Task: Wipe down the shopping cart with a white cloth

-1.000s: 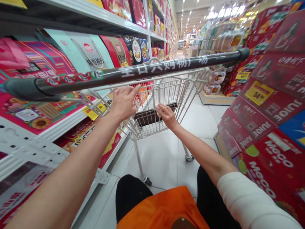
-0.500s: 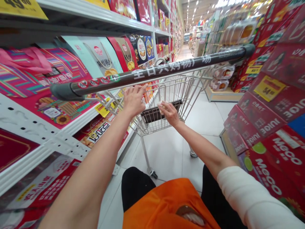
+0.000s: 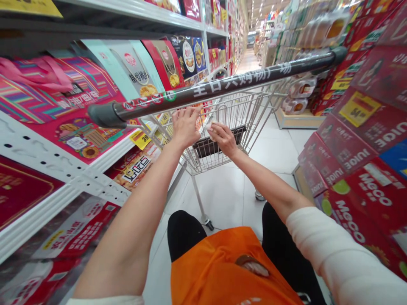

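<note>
A shopping cart with a dark handle bar (image 3: 229, 84) and a wire basket (image 3: 219, 163) stands before me. My left hand (image 3: 187, 126) is just below the bar at the near side of the basket, fingers spread and nothing seen in them. My right hand (image 3: 224, 137) is a little to its right, over the basket, its fingers pinched on a small whitish thing (image 3: 210, 126) that is too small to name. A black panel (image 3: 238, 134) on the basket is partly behind my right hand.
Shelves (image 3: 82, 180) with boxed gift packs (image 3: 133, 67) run along the left. Stacked red drink cartons (image 3: 372, 190) rise on the right. A low wooden pallet (image 3: 297, 120) with bottle packs stands ahead right. Pale tiled floor (image 3: 222, 197) lies under the cart.
The cart's handle has shifted slightly right in view. My left hand has moved a little right and up, and my right hand slightly left, still pinching the whitish thing.
</note>
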`<state>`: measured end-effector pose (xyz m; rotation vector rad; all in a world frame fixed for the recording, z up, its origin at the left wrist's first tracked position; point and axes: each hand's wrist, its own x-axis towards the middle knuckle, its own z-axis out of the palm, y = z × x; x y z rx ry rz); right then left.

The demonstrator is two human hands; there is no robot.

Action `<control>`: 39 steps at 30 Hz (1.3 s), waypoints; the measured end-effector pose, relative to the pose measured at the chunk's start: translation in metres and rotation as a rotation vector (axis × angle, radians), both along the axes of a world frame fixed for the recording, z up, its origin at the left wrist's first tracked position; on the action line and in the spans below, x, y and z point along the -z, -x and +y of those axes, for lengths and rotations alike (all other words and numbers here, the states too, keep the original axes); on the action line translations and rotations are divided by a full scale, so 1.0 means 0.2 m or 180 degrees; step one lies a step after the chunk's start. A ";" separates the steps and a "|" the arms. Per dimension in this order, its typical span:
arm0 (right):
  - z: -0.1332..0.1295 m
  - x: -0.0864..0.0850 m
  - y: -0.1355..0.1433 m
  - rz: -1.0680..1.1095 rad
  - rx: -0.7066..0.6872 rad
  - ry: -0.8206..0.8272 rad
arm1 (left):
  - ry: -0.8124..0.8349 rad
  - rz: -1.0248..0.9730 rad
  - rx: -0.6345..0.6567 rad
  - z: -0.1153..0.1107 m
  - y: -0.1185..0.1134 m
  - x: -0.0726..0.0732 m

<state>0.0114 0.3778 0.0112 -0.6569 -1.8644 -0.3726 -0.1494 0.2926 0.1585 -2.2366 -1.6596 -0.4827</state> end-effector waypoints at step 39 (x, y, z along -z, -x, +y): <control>-0.05 0.06 0.22 0.0227 -0.0237 -0.0007 | -0.0098 -0.0244 0.0489 -0.07 0.23 0.02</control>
